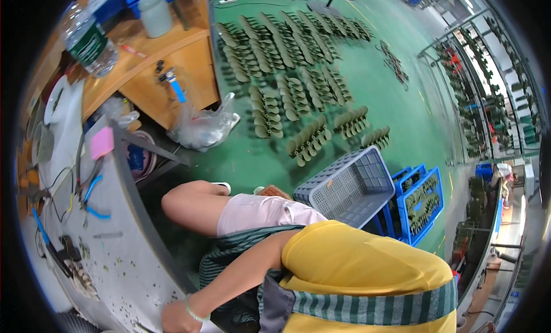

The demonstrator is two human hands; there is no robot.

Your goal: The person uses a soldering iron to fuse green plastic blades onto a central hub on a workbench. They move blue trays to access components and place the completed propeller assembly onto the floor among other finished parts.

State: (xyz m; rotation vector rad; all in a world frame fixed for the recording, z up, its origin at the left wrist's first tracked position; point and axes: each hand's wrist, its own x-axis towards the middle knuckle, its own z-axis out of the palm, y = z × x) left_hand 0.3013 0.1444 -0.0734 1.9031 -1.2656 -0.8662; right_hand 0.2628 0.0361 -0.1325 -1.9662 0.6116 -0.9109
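My right hand point(181, 318), with a pale beaded bracelet at the wrist, rests at the edge of the grey worktable point(129, 241). Its fingers are turned down and partly cut off by the lower rim, so I cannot make out whether they hold anything. My left hand is outside the picture. Small dark bits lie scattered on the tabletop near my right hand. Farther along it are blue-handled pliers point(94, 200), another blue-handled tool point(40, 227), a pink pad of notes point(102, 142) and some loose cables.
Rows of olive-green rounded parts point(281, 43) cover the green floor. A grey-blue perforated crate point(344, 187) stands beside blue crates point(441, 189) of similar parts. Hanging racks point(488, 92) line the right. A wooden desk point(178, 55) holds a water bottle point(89, 43) and white jar point(155, 16).
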